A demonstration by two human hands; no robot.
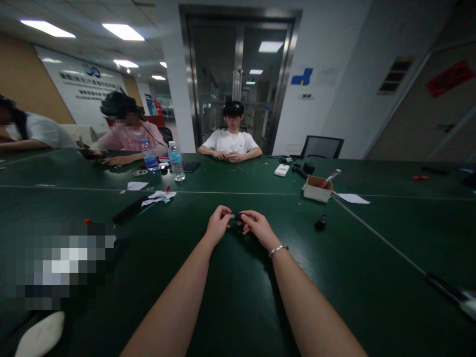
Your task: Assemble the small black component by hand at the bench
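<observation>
Both my hands meet over the green table, at the two ends of a small black object with a silvery end (236,216). Its exact kind is too small to tell. My left hand (217,227) has thumb and fingers pinched at the silvery end. On the black end, my right hand (259,229) closes its thumb and index finger, with the other fingers curled below. A silver bracelet (278,250) circles the right wrist. The fingers hide part of the object. To the right, apart from my hands, a small black item (320,222) lies on the table.
A small box (318,189) with tools in it stands right of centre, beside a paper sheet (352,198). Two water bottles (176,161), crumpled paper (159,197) and a black phone (192,167) lie to the left. A person (231,141) sits opposite; others sit at left.
</observation>
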